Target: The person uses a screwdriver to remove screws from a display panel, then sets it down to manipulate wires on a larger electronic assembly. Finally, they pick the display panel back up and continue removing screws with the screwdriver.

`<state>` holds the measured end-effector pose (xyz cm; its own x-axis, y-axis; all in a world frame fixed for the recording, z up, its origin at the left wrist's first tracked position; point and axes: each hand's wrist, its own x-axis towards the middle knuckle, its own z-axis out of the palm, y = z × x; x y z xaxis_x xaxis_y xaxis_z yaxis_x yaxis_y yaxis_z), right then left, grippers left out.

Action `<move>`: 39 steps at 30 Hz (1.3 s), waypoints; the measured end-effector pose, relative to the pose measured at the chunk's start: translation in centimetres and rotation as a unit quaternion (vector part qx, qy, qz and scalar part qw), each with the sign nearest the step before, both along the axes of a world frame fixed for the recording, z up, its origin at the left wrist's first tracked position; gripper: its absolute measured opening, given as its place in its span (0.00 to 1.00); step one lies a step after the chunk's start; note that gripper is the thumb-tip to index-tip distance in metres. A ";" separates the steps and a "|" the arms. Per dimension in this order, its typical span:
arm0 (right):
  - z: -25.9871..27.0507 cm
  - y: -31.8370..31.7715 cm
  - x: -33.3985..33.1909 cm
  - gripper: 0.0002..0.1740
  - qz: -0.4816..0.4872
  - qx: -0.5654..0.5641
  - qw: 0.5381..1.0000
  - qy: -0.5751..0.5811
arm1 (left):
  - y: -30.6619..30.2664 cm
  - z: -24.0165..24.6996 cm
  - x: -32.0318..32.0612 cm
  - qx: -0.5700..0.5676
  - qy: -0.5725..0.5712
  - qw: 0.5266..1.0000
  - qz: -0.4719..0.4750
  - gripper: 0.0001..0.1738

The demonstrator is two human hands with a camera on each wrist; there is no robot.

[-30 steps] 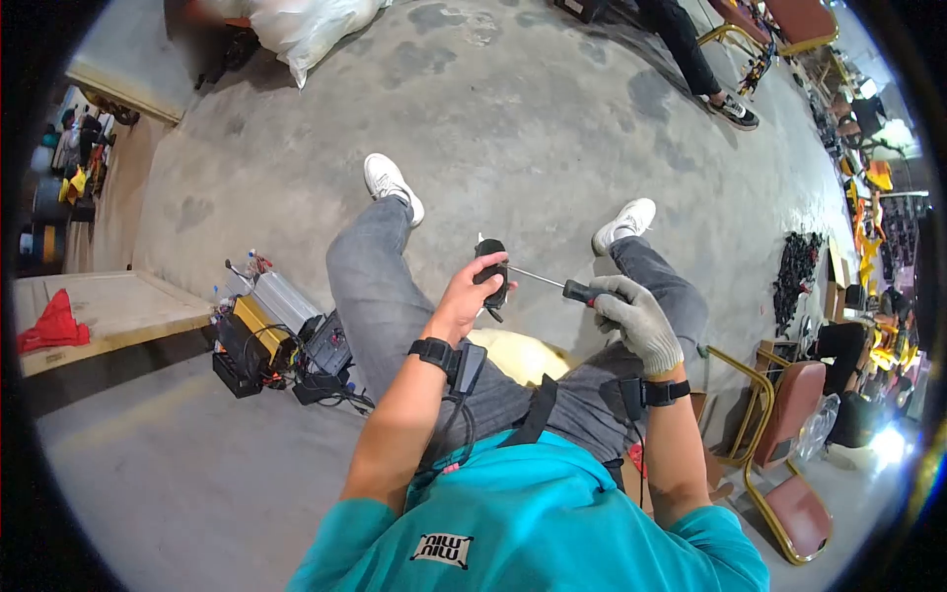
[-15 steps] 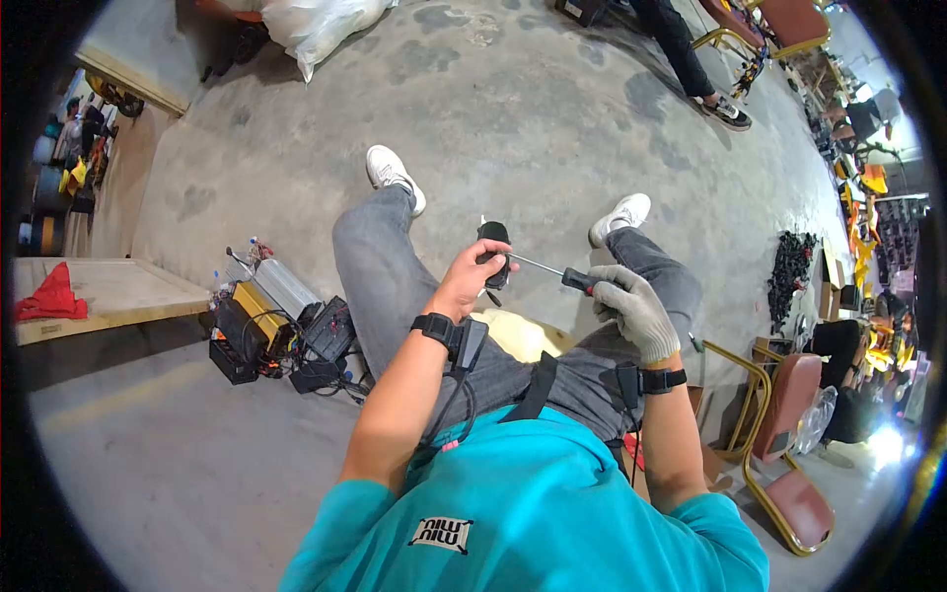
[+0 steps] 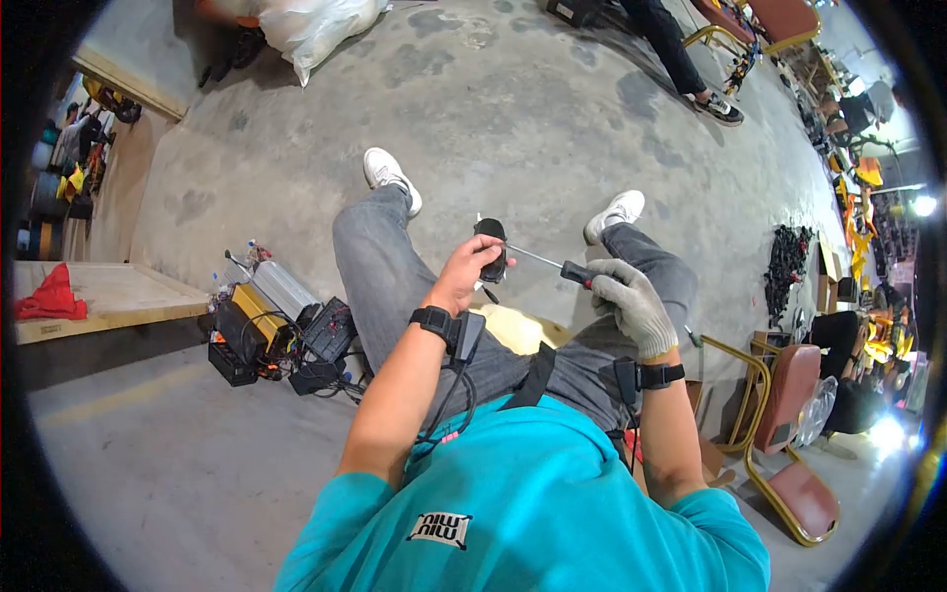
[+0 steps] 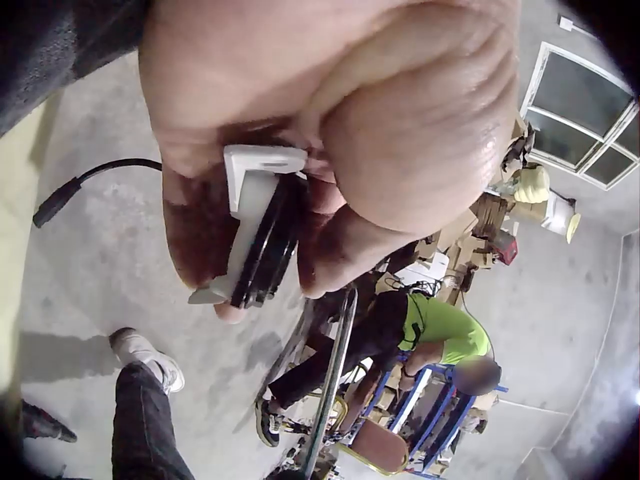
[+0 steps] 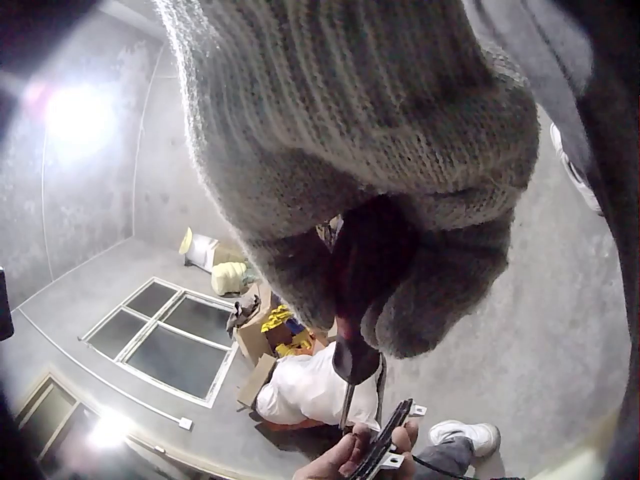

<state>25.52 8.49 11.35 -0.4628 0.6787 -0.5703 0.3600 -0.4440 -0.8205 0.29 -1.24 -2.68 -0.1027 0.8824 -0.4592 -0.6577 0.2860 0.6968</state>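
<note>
My bare left hand [image 3: 464,274] grips a small black oval device [image 3: 490,233] between thumb and fingers. White brackets [image 4: 245,185] show along the device's side in the left wrist view, and a short black cable [image 4: 105,172] with a plug end hangs beside it. My right hand [image 3: 633,308], in a grey knit glove, holds a screwdriver [image 3: 575,274] by its black and red handle. Its metal shaft [image 3: 533,256] reaches leftward, with the tip at the device's edge beside my left fingertips. The tip itself is hidden by fingers in the right wrist view.
Both hands work above my lap, between my spread knees. On the floor to the left sits a heap of electronics [image 3: 286,321] beside a low wooden platform with a red cloth [image 3: 54,293]. Maroon chairs [image 3: 794,400] stand at right. Another person's leg [image 3: 671,49] and a white bag [image 3: 316,30] are ahead.
Both hands have shifted slightly forward, away from my body, with the device and screwdriver. The screwdriver tip stays at the device's edge, and both grips look the same.
</note>
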 end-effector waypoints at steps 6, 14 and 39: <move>0.0 -0.1 0.1 0.21 -0.016 0.006 1.000 0.005 | -0.1 0.1 0.1 0.007 -0.013 1.000 0.015 0.06; 0.0 -0.1 0.5 0.20 -0.017 0.017 1.000 -0.004 | -0.3 -1.0 0.1 0.009 0.013 1.000 0.017 0.09; 0.0 -0.3 0.5 0.21 -0.005 0.021 1.000 -0.013 | -0.1 -0.3 -0.1 -0.001 0.021 1.000 0.011 0.06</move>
<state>26.03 8.20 11.32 -0.4414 0.7065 -0.5532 0.3775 -0.4131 -0.8288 0.16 -1.38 -2.96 -0.1420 0.8785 -0.4562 -0.6344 0.2730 0.7232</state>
